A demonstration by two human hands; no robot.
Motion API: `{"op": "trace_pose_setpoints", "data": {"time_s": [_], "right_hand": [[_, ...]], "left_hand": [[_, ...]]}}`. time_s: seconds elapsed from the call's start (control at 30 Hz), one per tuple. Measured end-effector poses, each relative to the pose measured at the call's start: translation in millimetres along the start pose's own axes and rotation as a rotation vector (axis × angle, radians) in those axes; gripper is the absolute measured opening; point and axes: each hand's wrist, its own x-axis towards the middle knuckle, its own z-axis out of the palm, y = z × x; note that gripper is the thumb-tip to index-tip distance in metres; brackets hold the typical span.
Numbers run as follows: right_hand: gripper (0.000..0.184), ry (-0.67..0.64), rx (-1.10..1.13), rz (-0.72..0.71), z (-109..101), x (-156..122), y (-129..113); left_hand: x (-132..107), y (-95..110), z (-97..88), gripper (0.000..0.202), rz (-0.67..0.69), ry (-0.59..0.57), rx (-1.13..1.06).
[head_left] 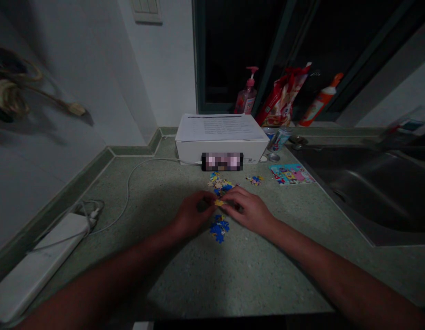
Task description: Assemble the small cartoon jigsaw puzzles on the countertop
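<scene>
Between the fingertips of both hands is a small yellow jigsaw puzzle piece (219, 202). My left hand (195, 213) pinches it from the left, thumb and forefinger together. From the right, my right hand (250, 208) grips its other side with thumb and fingers. Just below my hands lies a cluster of blue puzzle pieces (219, 228) on the counter. Beyond my fingers are more yellow and blue pieces (215, 179), partly hidden by the right hand. A small separate pile of mixed pieces (254, 179) lies to the right. Whether the held yellow part is one piece or joined pieces, I cannot tell.
A phone (222, 162) leans on a white box (221, 130), its cable crossing the counter to a power strip (43, 261). A colourful picture card (292, 174) lies near the sink (370, 192). A can (280, 139), pump bottle (245, 96) and red bag (283, 98) stand behind.
</scene>
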Motion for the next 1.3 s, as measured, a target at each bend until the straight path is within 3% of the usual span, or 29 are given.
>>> {"op": "trace_pose_setpoints", "data": {"time_s": [0.43, 0.7, 0.83, 1.03, 1.17, 1.3], "right_hand": [[0.014, -0.031, -0.053, 0.088, -6, 2, 0], [0.014, -0.258, -0.102, 0.067, -3, -1, 5], [0.013, -0.306, -0.068, 0.048, -1, -2, 2], [0.011, -0.381, -0.001, -0.023, -3, -2, 0], [0.011, -0.353, -0.001, -0.02, -3, -2, 2], [0.013, -0.23, -0.119, 0.084, -4, -1, 8]], "left_hand": [[-2, 5, -2.3, 0.014, 0.014, 0.083, 0.12], [6, -9, -8.3, 0.02, -0.027, 0.156, 0.202], [7, -11, -5.8, 0.022, -0.02, 0.172, 0.232], [6, -6, -7.5, 0.029, 0.064, 0.065, 0.452], [5, -7, -4.2, 0.031, 0.147, 0.024, 0.628], [3, -7, -2.0, 0.026, 0.163, 0.015, 0.677]]}}
